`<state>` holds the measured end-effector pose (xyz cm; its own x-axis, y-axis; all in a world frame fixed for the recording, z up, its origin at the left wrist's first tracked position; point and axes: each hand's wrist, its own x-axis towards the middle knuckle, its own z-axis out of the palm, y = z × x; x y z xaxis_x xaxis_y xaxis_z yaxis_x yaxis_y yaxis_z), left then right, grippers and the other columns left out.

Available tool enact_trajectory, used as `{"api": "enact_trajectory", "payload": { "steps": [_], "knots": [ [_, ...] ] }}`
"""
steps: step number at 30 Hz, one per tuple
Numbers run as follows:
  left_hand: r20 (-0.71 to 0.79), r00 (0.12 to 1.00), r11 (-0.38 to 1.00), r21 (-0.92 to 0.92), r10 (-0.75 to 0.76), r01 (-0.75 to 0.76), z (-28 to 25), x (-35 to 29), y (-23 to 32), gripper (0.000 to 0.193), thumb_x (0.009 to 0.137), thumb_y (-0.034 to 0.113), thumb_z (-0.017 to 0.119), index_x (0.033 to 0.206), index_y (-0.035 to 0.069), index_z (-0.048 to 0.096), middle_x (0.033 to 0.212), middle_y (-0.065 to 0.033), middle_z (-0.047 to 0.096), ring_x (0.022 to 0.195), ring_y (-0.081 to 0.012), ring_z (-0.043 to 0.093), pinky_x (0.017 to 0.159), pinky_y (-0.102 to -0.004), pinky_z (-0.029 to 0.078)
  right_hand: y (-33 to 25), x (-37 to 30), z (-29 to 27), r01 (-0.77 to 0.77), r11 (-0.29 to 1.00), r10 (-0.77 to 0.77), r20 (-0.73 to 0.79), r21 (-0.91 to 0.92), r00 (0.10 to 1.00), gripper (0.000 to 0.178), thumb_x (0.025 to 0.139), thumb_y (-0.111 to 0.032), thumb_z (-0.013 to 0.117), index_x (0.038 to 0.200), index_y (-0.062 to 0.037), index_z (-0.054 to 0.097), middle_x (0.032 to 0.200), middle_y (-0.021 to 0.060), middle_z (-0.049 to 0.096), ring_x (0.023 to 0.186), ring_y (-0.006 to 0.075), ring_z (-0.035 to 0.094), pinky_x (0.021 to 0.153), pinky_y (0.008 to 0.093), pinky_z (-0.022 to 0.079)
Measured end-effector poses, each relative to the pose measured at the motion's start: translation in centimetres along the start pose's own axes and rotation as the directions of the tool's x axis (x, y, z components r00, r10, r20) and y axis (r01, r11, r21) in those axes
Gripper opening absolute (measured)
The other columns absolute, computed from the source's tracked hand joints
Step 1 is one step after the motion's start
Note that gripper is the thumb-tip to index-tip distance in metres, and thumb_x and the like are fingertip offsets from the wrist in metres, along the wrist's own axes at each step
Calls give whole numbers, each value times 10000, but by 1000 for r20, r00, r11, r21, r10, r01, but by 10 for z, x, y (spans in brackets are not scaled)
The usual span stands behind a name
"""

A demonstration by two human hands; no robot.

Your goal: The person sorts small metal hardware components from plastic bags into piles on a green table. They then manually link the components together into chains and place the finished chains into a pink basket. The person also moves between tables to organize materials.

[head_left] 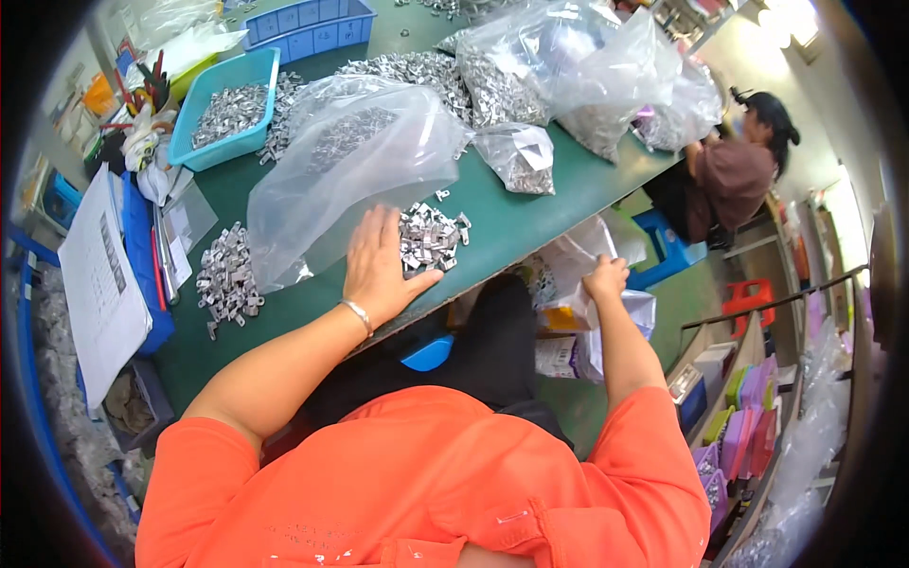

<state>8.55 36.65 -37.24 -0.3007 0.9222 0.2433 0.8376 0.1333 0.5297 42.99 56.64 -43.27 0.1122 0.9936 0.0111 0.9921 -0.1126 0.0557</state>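
My left hand [379, 260] lies at the front edge of the green table, fingers stretched out and thumb apart. It rests against a small heap of silver metal clips [431, 237]. Just beyond the fingers, a large clear plastic bag [331, 180] spreads over the tabletop. Another heap of metal clips [227, 275] sits left of that bag. Below the table edge on the right, my right hand [606, 277] has its fingers closed on the rim of a white plastic bag [579, 256]. What lies inside that bag is mostly hidden.
A turquoise tray [270, 104] of metal parts and a blue divided bin [312, 26] stand at the back left. Filled clear bags [502, 85] crowd the far side. Papers on a clipboard [104, 275] lean at left. A co-worker [743, 166] sits right, near a red stool [748, 301].
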Motion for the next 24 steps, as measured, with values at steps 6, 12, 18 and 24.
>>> {"api": "enact_trajectory", "payload": {
  "steps": [6,12,18,24],
  "knots": [
    [-71,997,994,-107,-10,2,4,-4,-9,920,641,435,718,1304,-33,285,1360,-239,287,1282,-376,245,1053,-427,198,-20,-35,32,443,829,-463,-23,341,886,466,652,5,600,1104,-99,549,1004,188,607,911,338,591,774,380,468],
    [-116,993,994,-109,13,-25,5,-5,-9,895,666,448,690,1294,-46,287,1322,-257,336,1260,-376,285,1046,-433,208,-57,-117,67,661,592,-806,355,461,475,375,659,-23,552,1017,-92,637,855,190,626,818,314,608,748,359,467],
    [-224,973,984,-148,63,-98,12,-5,-29,800,738,396,642,1276,-82,292,1238,-277,417,1155,-388,404,980,-414,309,-55,-115,32,649,555,-831,321,520,454,889,640,-89,720,1380,-112,228,1158,223,529,1064,322,522,892,369,414],
    [-228,972,973,-209,54,-103,14,-2,-17,720,793,372,596,1276,-77,307,1232,-277,432,1143,-389,425,971,-407,322,-9,-85,15,445,861,-507,352,246,787,766,662,-58,661,1333,-106,295,1045,239,579,976,359,564,836,390,448]
  ]
}}
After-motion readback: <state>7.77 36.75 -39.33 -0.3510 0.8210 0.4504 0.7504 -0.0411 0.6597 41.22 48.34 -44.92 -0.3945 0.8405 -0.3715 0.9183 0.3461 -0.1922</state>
